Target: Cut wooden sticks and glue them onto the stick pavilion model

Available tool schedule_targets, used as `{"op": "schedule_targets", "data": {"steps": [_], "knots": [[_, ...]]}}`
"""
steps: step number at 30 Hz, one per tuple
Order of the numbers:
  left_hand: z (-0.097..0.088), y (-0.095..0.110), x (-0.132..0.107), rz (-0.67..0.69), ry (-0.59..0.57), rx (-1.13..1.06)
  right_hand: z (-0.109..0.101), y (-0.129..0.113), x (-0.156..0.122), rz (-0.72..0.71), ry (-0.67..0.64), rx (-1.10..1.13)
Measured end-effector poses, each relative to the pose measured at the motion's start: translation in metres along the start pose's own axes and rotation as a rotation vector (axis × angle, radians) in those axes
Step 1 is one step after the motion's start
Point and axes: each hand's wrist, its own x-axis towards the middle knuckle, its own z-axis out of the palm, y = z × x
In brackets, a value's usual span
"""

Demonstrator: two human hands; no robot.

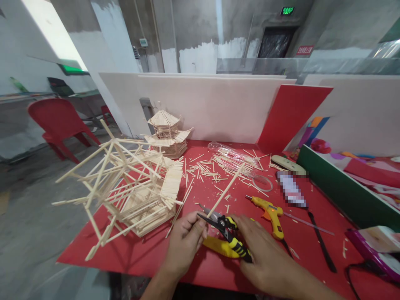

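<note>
My left hand is closed, pinching the lower end of a thin wooden stick that slants up to the right. With my right hand I hold a pair of yellow and black scissors, their blades parted around the stick near my left fingertips. To the left stands a large pavilion model of glued sticks, its upper part a bare open frame. A yellow glue gun lies on the red tabletop to the right of the scissors.
A finished-looking stick pagoda stands at the back left. Cut sticks and a plastic bag of sticks lie mid-table. At right are a pale case, a pixelated object, a cable and a green-sided box.
</note>
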Motion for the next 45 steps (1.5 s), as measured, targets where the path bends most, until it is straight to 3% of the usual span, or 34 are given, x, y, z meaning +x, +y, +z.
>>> {"op": "schedule_targets", "data": {"steps": [13,17,21,27,33,37,41,45], "knots": [[-0.007,0.003,-0.004,-0.015,-0.113,0.062,0.006,0.006,0.000,-0.041,0.004,-0.005],[-0.006,0.001,-0.002,-0.070,-0.110,-0.033,0.005,0.009,-0.001,-0.030,-0.023,-0.011],[-0.005,0.005,0.000,-0.195,-0.183,-0.178,0.002,0.013,0.002,-0.070,-0.043,-0.082],[-0.005,0.008,-0.003,-0.240,-0.225,-0.257,0.002,0.012,0.003,-0.065,-0.075,-0.033],[-0.005,0.004,0.002,-0.220,-0.144,-0.250,-0.003,0.011,0.002,-0.026,-0.142,0.074],[-0.007,0.004,0.006,-0.101,-0.008,-0.081,-0.015,0.008,0.000,0.063,-0.229,0.243],[-0.009,-0.001,0.006,-0.034,0.012,0.053,-0.018,0.008,-0.004,0.218,-0.257,0.383],[-0.009,-0.009,0.008,-0.002,0.026,-0.028,-0.003,0.014,-0.007,0.489,-0.438,0.852]]}}
